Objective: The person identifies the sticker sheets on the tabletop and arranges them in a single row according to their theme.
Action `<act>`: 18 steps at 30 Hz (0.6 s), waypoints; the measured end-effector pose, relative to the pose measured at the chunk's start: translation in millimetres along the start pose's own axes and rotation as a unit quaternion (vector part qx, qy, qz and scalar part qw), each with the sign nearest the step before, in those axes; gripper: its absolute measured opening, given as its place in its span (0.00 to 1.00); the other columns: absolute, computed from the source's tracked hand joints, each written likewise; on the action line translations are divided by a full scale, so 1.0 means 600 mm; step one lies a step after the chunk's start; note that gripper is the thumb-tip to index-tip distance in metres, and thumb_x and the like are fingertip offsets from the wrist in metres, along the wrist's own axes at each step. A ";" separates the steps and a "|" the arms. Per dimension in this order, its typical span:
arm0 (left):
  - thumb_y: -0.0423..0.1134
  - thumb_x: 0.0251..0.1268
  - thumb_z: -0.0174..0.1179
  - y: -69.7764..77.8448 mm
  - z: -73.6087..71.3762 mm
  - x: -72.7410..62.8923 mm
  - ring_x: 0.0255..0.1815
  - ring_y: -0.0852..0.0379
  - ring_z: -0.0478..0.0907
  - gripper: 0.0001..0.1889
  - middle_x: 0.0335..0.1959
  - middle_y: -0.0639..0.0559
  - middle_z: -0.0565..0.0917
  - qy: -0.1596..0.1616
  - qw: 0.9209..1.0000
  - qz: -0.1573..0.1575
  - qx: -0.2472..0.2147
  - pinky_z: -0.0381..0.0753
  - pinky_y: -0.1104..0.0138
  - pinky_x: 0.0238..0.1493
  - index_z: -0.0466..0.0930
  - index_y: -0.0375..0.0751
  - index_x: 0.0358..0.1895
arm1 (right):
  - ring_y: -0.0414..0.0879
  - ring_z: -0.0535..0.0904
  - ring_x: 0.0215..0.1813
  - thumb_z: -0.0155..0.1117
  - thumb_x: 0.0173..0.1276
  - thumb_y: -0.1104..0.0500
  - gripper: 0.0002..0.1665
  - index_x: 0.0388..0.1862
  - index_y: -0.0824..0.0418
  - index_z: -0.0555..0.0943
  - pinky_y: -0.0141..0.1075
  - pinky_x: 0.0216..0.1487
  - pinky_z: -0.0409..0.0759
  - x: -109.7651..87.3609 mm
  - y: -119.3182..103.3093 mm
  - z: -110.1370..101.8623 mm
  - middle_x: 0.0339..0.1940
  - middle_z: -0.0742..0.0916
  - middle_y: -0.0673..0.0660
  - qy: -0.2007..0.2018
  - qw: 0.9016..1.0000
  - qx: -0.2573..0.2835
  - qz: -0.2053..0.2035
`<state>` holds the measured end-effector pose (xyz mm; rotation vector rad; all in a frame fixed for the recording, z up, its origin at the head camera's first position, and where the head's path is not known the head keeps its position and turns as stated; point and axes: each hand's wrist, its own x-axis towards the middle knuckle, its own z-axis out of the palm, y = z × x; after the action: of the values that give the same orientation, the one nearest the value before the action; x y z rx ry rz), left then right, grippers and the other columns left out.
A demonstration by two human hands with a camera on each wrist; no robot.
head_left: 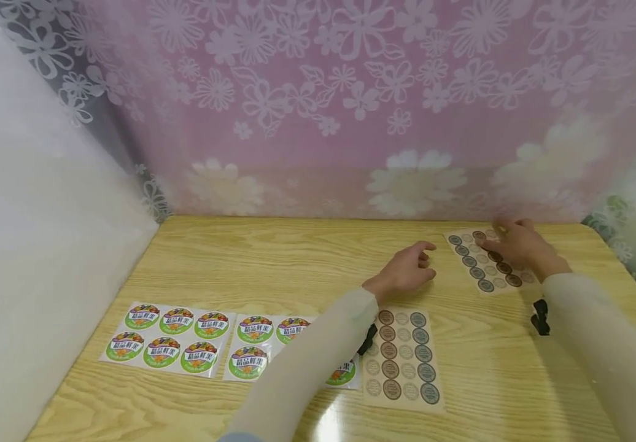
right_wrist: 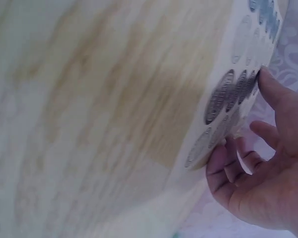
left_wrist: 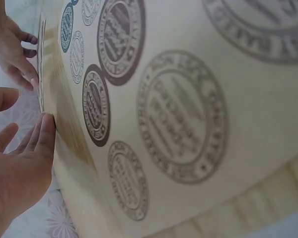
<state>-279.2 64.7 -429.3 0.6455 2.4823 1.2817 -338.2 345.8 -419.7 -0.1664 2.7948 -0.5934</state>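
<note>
My right hand (head_left: 519, 245) rests on the upper right part of a sheet of round stickers (head_left: 474, 264) near the table's back edge. The right wrist view has its thumb on the sticker sheet (right_wrist: 221, 99), with the other fingers loosely bent at the edge. The sheet lies flat, its right part partly covered by that hand. To its left, my left hand (head_left: 406, 268) is over the wood, fingers loosely bent and holding nothing. Behind the left wrist lies a second sheet of round stickers (head_left: 403, 359), in brown, grey and pale columns.
Two sheets of fruit stickers lie at the front left: one in full view (head_left: 163, 339), the other (head_left: 248, 344) partly hidden under my left forearm. A flowered pink curtain (head_left: 318, 123) hangs behind the wooden table (head_left: 274, 258); white cloth (head_left: 47, 215) hangs at left.
</note>
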 end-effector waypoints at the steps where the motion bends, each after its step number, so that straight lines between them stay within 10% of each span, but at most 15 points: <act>1: 0.37 0.68 0.57 -0.001 0.000 0.000 0.55 0.62 0.74 0.26 0.57 0.48 0.76 0.004 1.000 0.001 0.000 0.72 0.76 0.50 0.65 0.46 0.68 | 0.78 0.51 0.63 0.48 0.68 0.30 0.58 0.75 0.72 0.44 0.69 0.51 0.62 0.000 -0.004 0.001 0.65 0.48 0.85 -0.003 1.000 0.002 -0.003; 8: 0.35 0.65 0.57 -0.005 0.001 0.003 0.49 0.61 0.75 0.26 0.53 0.47 0.77 0.043 0.999 0.002 0.018 0.72 0.75 0.46 0.66 0.43 0.67 | 0.79 0.50 0.63 0.52 0.68 0.33 0.55 0.71 0.77 0.52 0.69 0.55 0.59 -0.001 -0.043 0.014 0.64 0.49 0.87 -0.003 1.000 -0.020 -0.004; 18: 0.49 0.63 0.63 0.007 0.008 0.015 0.51 0.59 0.74 0.29 0.53 0.53 0.76 0.112 0.979 -0.086 0.146 0.72 0.71 0.51 0.69 0.45 0.66 | 0.79 0.54 0.63 0.53 0.69 0.35 0.53 0.71 0.77 0.53 0.68 0.55 0.61 -0.011 -0.090 0.035 0.62 0.60 0.86 -0.022 0.999 -0.031 -0.029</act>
<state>-283.8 74.9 -429.0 0.3523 2.8706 0.9848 -322.6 290.0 -414.2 -0.2713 2.7755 -0.5105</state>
